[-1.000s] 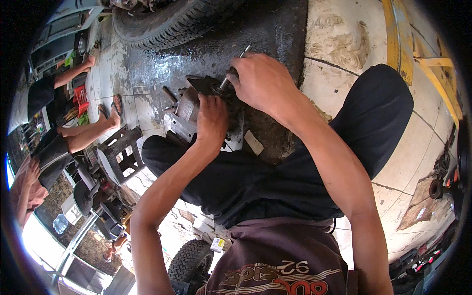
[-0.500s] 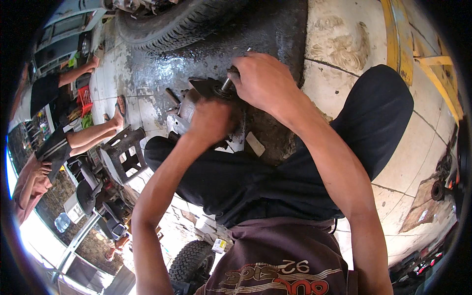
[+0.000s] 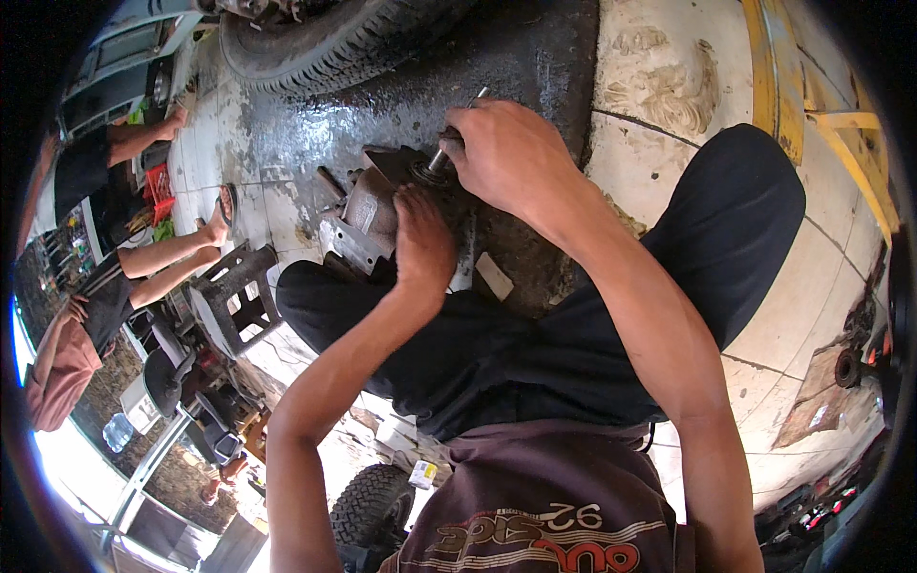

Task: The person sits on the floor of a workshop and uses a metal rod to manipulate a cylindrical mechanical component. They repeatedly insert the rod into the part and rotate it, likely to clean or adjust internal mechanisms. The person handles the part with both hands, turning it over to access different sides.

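Gripping a metal rod (image 3: 438, 160), right hand (image 3: 506, 158); left hand (image 3: 426, 241) against housing (image 3: 371, 207).

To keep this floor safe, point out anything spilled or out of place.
The dark floor patch below the tyre shines as if wet or oily; I cannot tell which. Brown smears streak the pale tile to its right, also looking odd.

The brown shirt (image 3: 564, 468) carries large printing on its chest, upside down in this view: a pale two-digit number, a word in dark, light-edged letters, and bold red-orange letters nearest the lower edge, among thin pale lines. On the small white-and-yellow box (image 3: 423, 474), print is too small to read.
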Action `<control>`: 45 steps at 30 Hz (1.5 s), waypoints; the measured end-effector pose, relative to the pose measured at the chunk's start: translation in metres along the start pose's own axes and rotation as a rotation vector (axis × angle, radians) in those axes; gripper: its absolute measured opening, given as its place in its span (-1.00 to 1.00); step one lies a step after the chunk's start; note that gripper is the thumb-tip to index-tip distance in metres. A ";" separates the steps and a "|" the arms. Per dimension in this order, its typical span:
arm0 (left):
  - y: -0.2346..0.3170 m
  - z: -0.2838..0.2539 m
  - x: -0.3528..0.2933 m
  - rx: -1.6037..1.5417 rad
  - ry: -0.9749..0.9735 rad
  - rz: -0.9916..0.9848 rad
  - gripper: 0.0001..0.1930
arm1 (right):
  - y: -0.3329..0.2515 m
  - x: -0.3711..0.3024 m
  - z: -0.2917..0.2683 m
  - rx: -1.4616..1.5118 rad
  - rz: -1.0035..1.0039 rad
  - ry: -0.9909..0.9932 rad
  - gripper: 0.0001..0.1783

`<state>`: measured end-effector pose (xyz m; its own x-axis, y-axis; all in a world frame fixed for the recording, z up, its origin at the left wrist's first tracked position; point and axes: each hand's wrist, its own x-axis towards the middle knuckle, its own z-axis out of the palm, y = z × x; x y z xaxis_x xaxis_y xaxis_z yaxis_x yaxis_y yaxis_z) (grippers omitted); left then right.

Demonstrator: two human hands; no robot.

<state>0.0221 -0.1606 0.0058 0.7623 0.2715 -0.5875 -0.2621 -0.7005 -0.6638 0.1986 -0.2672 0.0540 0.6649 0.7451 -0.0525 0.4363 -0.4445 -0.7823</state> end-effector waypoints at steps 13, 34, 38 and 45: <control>-0.063 -0.057 -0.010 -0.982 -0.318 0.119 -0.31 | -0.001 0.002 0.004 -0.023 0.047 -0.050 -0.72; -0.134 0.100 0.094 -1.272 -0.190 -0.334 -0.32 | -0.007 -0.001 0.013 -0.025 -0.039 0.003 -0.77; -0.135 0.116 0.098 -1.187 -0.099 -0.354 -0.52 | -0.009 0.000 0.016 -0.016 -0.066 0.022 -0.76; -0.127 0.116 0.073 -1.676 0.013 -0.644 -0.59 | -0.004 0.015 0.017 0.015 0.137 -0.182 -0.65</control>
<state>0.0425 0.0249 -0.0063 0.4984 0.7448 -0.4436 0.8588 -0.3545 0.3698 0.1960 -0.2455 0.0457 0.5960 0.7566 -0.2689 0.3401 -0.5411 -0.7691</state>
